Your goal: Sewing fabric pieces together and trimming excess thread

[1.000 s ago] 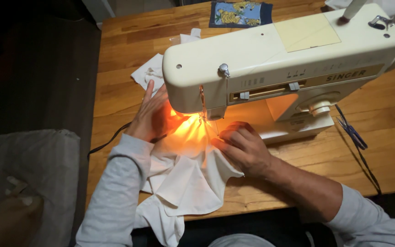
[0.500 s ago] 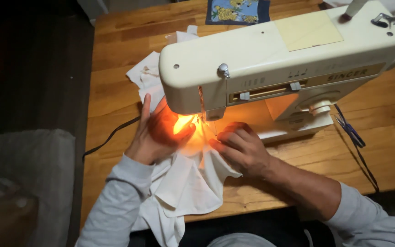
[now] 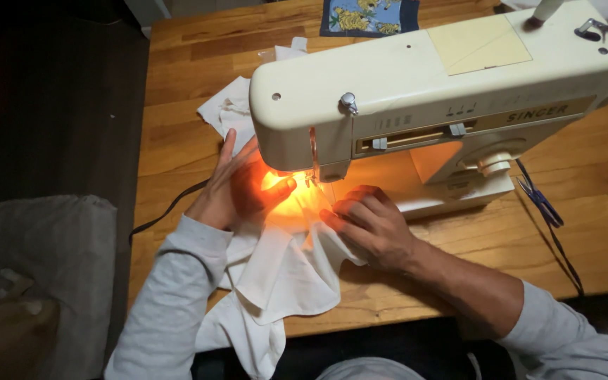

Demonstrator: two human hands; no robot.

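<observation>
A cream sewing machine (image 3: 445, 84) stands on the wooden table (image 3: 599, 211), its lamp glowing orange under the head. White cloth (image 3: 283, 274) lies under the needle and hangs over the table's front edge. My left hand (image 3: 233, 190) rests flat on the cloth left of the needle, fingers spread, thumb toward the presser foot. My right hand (image 3: 371, 225) presses the cloth down just right of the needle, fingers curled on the fabric. The needle itself is hidden under the machine head.
More white cloth (image 3: 230, 109) lies behind the machine's left end. A blue patterned fabric piece (image 3: 367, 15) sits at the table's far edge. Blue-handled snips (image 3: 540, 200) lie right of the machine. A dark cable (image 3: 167, 211) drops off the left edge. Grey upholstery (image 3: 36, 267) is at left.
My left hand has slid toward me and a little left along the cloth, and more white cloth now shows behind it. My right hand stays by the needle.
</observation>
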